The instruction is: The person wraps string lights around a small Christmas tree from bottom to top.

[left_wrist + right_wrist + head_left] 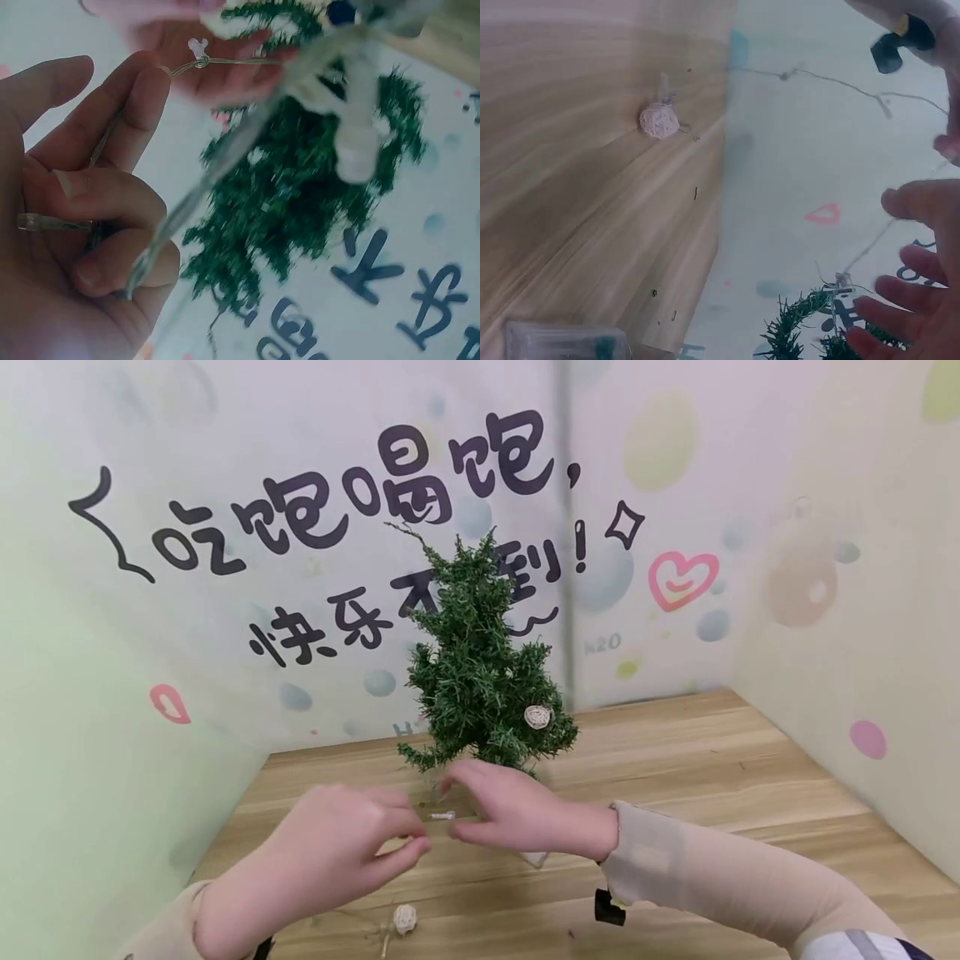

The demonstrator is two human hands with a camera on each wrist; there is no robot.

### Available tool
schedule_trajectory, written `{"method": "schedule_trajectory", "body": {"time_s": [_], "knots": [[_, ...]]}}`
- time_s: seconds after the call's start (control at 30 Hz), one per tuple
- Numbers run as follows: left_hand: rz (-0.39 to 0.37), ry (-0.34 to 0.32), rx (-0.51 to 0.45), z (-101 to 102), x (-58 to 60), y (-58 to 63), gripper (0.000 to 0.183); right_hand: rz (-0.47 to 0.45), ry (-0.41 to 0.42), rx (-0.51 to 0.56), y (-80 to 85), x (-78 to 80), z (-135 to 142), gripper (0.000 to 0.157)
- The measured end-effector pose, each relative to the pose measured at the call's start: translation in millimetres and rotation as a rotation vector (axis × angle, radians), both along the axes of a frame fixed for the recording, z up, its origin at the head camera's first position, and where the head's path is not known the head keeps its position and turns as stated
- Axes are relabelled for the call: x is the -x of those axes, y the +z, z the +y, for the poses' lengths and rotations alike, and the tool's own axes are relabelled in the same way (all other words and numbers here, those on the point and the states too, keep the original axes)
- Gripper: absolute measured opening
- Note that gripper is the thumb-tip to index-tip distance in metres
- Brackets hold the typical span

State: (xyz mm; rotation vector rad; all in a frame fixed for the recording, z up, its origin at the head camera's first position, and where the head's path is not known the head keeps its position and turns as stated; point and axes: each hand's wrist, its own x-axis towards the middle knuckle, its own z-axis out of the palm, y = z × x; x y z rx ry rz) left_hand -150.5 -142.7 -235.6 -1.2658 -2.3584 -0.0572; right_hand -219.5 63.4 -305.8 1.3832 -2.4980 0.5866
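Observation:
A small green artificial Christmas tree (480, 660) stands upright on the wooden table, a pale woven ball (537, 717) on its lower right side. In front of it, my left hand (337, 831) holds a thin clear string-light wire (240, 61), which runs through its curled fingers in the left wrist view. Just right of that, my right hand (510, 806) reaches toward the lower branches. Its fingers are spread apart in the right wrist view, gripping nothing visible. A tiny clear bulb (442, 816) shows between the hands. More wire (870, 244) passes behind the right fingers to the tree.
Another pale woven ball (405, 919) lies on the table (675, 760) near the front, joined to wire. A clear plastic box (566, 341) is at the lower left of the right wrist view. Printed walls (645, 652) enclose the table's back and sides.

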Motion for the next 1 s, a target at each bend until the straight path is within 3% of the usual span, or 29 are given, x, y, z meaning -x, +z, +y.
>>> {"method": "schedule_trajectory", "body": {"time_s": [0.13, 0.27, 0.43, 0.6, 0.8, 0.9, 1.0], "knots": [[-0.059, -0.040, 0.005, 0.4, 4.1, -13.0, 0.006, 0.054, -0.023, -0.052, -6.8, 10.5, -4.2, 0.054], [-0.096, -0.045, 0.015, 1.8, 7.1, -24.6, 0.006, 0.099, -0.010, -0.158, -22.7, 20.3, -6.3, 0.035], [-0.167, -0.022, 0.050, 1.9, 12.6, -43.5, 0.009, 0.081, -0.020, -0.200, -44.9, 26.4, -6.1, 0.015], [-0.201, -0.013, 0.046, -0.9, 18.6, -56.6, 0.008, -0.022, -0.062, -0.238, -56.1, 28.5, -6.6, 0.008], [-0.221, 0.023, 0.041, -2.2, 22.0, -58.2, 0.007, -0.073, -0.053, -0.244, -57.0, 25.9, -3.6, 0.021], [-0.205, 0.037, 0.045, -2.3, 21.7, -54.3, 0.008, -0.108, -0.034, -0.194, -44.5, 20.4, 0.6, 0.041], [-0.186, 0.038, 0.043, -2.3, 21.2, -48.9, 0.009, -0.236, 0.025, -0.091, -24.0, 13.1, 3.8, 0.056]]}}
